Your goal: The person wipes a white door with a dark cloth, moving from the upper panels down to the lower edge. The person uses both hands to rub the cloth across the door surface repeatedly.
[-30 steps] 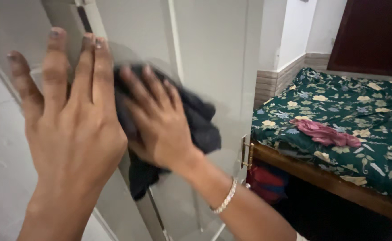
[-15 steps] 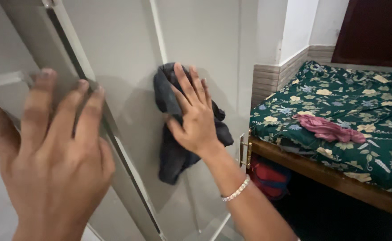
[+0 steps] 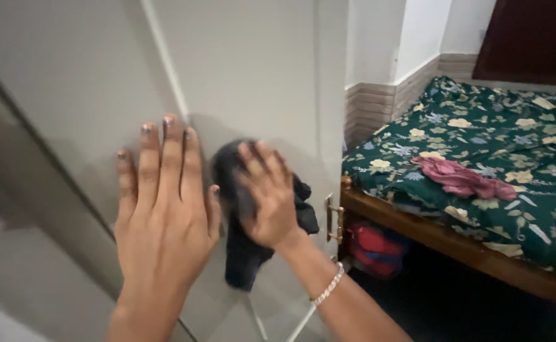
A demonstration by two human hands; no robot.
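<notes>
Dark cloth point(image 3: 246, 253) lower now, hands point(image 3: 164, 221) closer together.

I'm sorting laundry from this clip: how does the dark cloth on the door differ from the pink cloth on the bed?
The dark cloth is charcoal grey; the pink cloth is rose-coloured. The dark cloth is pressed against the upright grey door under the right hand, its lower end hanging down; the pink cloth lies loose on the floral bedspread, with no hand touching it. Both are crumpled, not folded.
</notes>
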